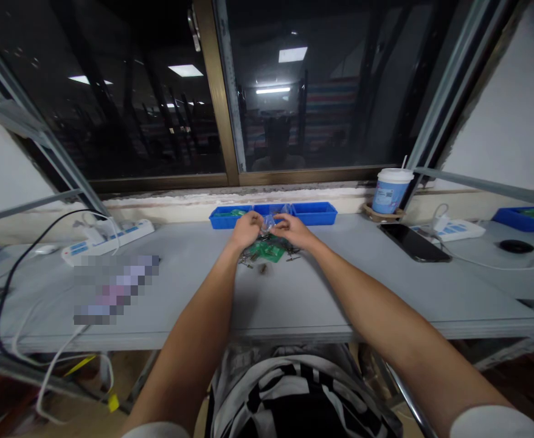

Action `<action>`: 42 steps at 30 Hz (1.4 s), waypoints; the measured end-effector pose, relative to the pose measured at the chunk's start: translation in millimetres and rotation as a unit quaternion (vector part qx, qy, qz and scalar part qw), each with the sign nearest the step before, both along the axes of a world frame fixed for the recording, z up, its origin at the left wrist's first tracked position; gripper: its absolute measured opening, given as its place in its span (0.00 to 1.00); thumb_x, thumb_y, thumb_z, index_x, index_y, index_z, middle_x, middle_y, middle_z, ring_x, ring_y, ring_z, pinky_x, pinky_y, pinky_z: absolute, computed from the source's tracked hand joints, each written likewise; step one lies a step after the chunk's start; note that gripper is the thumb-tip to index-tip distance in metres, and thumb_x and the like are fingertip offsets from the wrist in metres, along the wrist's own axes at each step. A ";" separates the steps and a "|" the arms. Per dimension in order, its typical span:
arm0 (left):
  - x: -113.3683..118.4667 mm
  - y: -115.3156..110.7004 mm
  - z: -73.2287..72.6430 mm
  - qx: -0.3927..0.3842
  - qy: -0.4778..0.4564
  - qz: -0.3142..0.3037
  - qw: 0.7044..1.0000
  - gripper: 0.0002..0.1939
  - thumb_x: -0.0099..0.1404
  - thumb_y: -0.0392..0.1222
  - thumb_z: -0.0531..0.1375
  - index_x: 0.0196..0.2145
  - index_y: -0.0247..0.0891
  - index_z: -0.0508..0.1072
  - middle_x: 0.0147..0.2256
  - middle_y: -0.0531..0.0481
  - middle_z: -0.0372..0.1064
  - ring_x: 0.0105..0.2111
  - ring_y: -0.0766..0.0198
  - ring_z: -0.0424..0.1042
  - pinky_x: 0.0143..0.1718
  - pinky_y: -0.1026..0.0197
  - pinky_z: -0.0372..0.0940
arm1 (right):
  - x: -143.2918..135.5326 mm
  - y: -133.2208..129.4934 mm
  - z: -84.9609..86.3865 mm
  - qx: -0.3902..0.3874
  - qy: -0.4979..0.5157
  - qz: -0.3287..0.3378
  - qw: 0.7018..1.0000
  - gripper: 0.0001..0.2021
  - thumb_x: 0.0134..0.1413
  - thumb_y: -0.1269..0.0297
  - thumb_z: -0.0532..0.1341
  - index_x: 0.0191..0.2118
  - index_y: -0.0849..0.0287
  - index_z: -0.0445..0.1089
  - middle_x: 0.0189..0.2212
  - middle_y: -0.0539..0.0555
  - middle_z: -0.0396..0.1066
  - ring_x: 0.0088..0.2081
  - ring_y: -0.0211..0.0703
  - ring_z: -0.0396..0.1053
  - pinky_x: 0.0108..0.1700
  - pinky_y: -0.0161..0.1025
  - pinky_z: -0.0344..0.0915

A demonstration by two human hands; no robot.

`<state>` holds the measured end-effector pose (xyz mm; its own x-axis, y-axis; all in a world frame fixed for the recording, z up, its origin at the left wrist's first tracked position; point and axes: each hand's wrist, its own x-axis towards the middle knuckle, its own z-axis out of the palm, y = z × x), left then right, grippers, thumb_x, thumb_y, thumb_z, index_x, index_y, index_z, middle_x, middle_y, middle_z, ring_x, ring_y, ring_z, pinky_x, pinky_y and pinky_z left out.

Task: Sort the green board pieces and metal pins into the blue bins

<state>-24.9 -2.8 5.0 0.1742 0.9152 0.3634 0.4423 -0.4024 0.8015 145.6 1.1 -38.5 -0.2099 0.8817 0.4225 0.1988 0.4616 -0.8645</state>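
My left hand (247, 229) and my right hand (291, 230) meet over the middle of the table, close to its back. Between them is a crumpled clear plastic bag (269, 222), and the curled fingers of both hands close on its sides. What the bag holds is too small to make out. Right below the hands lies a green packet or sheet (269, 250) with small dark metal parts scattered around it. One brownish metal piece (263, 268) sits apart, nearer to me. Just behind the hands is a blue tray (315, 214) with three compartments; green material shows in the left one.
On the right are a black phone (413, 242), a lidded blue cup (391, 191) in a cardboard holder and a power strip (452, 230). On the left, another power strip (107, 242) and loose cables lie near a blurred-out object (118, 289).
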 end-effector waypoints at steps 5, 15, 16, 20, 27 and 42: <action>7.2 5.8 -14.4 -0.020 -0.086 -0.020 0.996 0.06 0.56 0.38 0.59 0.33 0.35 0.71 0.21 0.51 0.70 0.24 0.64 0.68 0.31 0.61 0.64 | -3.1 1.4 2.2 -0.019 0.035 -0.028 0.999 0.10 0.37 0.62 0.65 0.29 0.58 0.67 0.18 0.47 0.68 0.20 0.37 0.64 0.27 0.37 0.63; 4.2 4.0 -23.2 0.073 -0.023 -0.059 0.995 0.03 0.47 0.33 0.65 0.23 0.37 0.76 0.49 0.41 0.68 0.48 0.55 0.68 0.48 0.53 0.62 | 0.7 -5.0 3.6 0.130 -0.020 -0.114 0.985 0.03 0.41 0.69 0.61 0.22 0.58 0.70 0.40 0.57 0.74 0.41 0.46 0.71 0.45 0.44 0.65; 4.4 4.6 -24.0 0.068 -0.027 -0.063 0.995 0.03 0.47 0.33 0.65 0.23 0.36 0.76 0.50 0.41 0.67 0.48 0.54 0.68 0.47 0.54 0.63 | 0.9 -5.6 3.8 0.136 -0.029 -0.114 0.984 0.03 0.42 0.70 0.60 0.22 0.58 0.70 0.40 0.57 0.74 0.41 0.46 0.71 0.45 0.44 0.65; 6.2 8.5 -27.8 0.038 -0.063 -0.078 0.994 0.03 0.47 0.34 0.64 0.24 0.35 0.74 0.43 0.43 0.71 0.42 0.58 0.71 0.44 0.57 0.65 | 0.9 -5.4 2.2 0.135 -0.044 -0.111 0.984 0.03 0.43 0.68 0.60 0.23 0.58 0.70 0.35 0.55 0.75 0.38 0.44 0.70 0.44 0.43 0.65; 13.5 5.6 -29.5 -0.026 -0.121 -0.056 0.991 0.22 0.52 0.37 0.63 0.45 0.35 0.65 0.21 0.56 0.67 0.22 0.68 0.67 0.29 0.64 0.64 | -1.9 -8.1 1.8 0.094 0.000 -0.140 0.986 0.16 0.45 0.65 0.59 0.44 0.57 0.66 0.22 0.48 0.70 0.26 0.40 0.67 0.36 0.39 0.64; -4.4 29.2 -28.8 0.031 -0.183 0.115 0.976 0.22 0.54 0.33 0.58 0.48 0.35 0.63 0.35 0.49 0.72 0.28 0.67 0.69 0.34 0.64 0.63 | 16.8 24.2 -2.8 0.032 -0.085 -0.264 0.960 0.29 0.39 0.70 0.59 0.53 0.60 0.65 0.46 0.59 0.70 0.49 0.52 0.64 0.53 0.49 0.59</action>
<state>-29.2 26.4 -23.8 -0.1862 0.8885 0.4193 0.2152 -0.3795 0.8998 162.4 25.3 -41.4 0.1887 0.8578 0.4780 0.5551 0.3083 -0.7725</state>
